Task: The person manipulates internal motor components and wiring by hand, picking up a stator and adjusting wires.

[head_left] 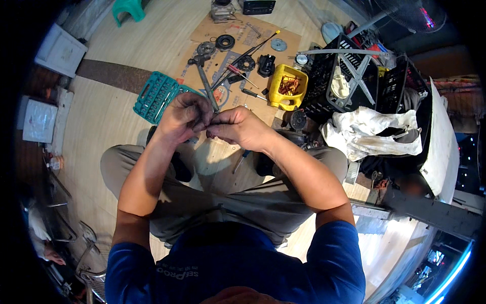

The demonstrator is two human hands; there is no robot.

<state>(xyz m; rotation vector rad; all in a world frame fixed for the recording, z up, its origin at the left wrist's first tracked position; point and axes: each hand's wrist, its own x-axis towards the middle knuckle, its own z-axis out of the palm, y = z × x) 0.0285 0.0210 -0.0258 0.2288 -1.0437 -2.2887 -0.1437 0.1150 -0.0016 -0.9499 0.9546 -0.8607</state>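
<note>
My left hand (186, 117) and my right hand (239, 126) meet in front of me above the floor, fingertips almost touching. Both are closed in a pinch, with dark grime on the fingers. Whatever lies between the fingertips is too small and hidden to name. Just beyond them a hammer (204, 78) lies on a sheet of cardboard (202, 38), its handle running toward my fingers. A teal socket set case (156, 97) is open beside my left hand. Past my right hand are a screwdriver with a dark handle (249, 92) and a red-handled screwdriver (235, 69).
A cut yellow jug (276, 93) holds copper-coloured pieces. Black crates (324, 68) and a stained white cloth (372, 133) stand to the right. Round black parts (225, 42) lie on the cardboard. Another screwdriver (239, 163) is between my feet; a green stool (128, 9) is far left.
</note>
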